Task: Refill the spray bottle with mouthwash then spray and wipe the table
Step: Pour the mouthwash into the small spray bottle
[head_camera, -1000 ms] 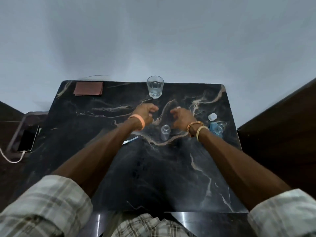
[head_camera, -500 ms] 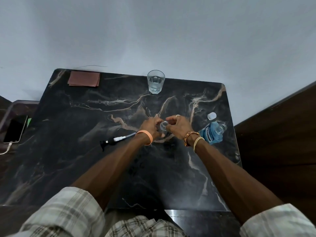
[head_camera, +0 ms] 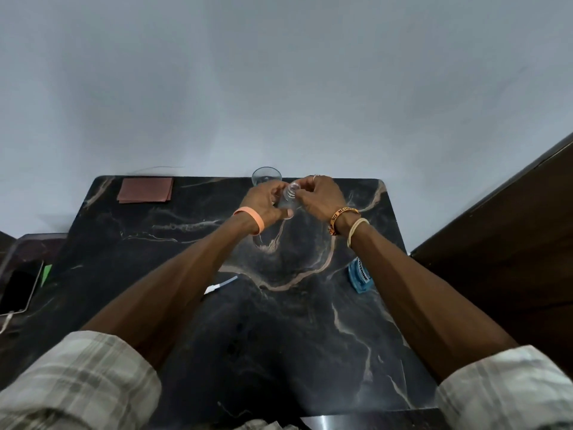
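Clear spray bottle (head_camera: pixel 290 201) is held raised over the desk (head_camera: pixel 279 336), far-centre, long axis near upright, threaded neck uncapped. Left hand (head_camera: pixel 263 203) and right hand (head_camera: pixel 319 197) each have a curled grip on it. Mouthwash bottle (head_camera: pixel 359 276) is lying nearer, beneath the right forearm, so the right hand is judged closer.
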The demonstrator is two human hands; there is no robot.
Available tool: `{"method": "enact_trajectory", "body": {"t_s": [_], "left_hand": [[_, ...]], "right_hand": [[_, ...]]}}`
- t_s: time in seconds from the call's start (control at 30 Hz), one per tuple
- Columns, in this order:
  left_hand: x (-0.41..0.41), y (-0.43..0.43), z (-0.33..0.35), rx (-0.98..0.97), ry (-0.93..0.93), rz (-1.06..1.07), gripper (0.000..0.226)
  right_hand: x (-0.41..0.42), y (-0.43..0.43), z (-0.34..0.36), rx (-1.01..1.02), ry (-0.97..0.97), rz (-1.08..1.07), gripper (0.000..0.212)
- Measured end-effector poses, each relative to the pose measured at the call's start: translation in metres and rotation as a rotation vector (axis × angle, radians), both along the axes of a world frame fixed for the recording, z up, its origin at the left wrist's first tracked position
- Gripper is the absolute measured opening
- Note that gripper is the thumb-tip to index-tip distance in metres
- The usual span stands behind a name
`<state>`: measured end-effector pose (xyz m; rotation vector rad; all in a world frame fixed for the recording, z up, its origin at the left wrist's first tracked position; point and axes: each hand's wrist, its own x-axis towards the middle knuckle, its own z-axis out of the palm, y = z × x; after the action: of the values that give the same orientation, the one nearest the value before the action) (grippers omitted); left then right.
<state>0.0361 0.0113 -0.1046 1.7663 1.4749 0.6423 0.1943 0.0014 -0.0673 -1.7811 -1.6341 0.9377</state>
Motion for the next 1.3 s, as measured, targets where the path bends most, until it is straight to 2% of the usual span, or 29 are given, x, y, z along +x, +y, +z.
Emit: {"method": "enact_trajectory", "body": {"t_s": [0.53, 0.63, 0.77, 0.9, 1.1, 1.3], "left_hand": [[0.003, 0.011, 0.043, 0.07, -0.112, 0.029, 0.052], [0.011, 0.014, 0.053, 0.068, -0.18, 0.051, 0.056], [0.022, 0.01, 0.059, 0.059, -0.259, 0.028, 0.057], [0.036, -0.004, 0.047, 0.017, -0.301, 0.018, 0.055], [0.055, -0.026, 0.008, -0.075, -0.358, -0.001, 0.048], [0.074, -0.052, -0.031, -0.127, -0.315, -0.003, 0.053]], "right_hand": [[0.013, 0.008, 0.056, 0.091, -0.011, 0.09, 0.03], [0.033, 0.008, 0.07, 0.159, 0.058, 0.01, 0.037], [0.08, -0.01, 0.075, 0.218, 0.212, -0.15, 0.03], [0.131, -0.043, 0.057, 0.207, 0.314, -0.305, 0.028], [0.179, -0.099, -0.005, 0.066, 0.379, -0.521, 0.021], [0.178, -0.145, -0.06, -0.061, 0.431, -0.573, 0.035]]}}
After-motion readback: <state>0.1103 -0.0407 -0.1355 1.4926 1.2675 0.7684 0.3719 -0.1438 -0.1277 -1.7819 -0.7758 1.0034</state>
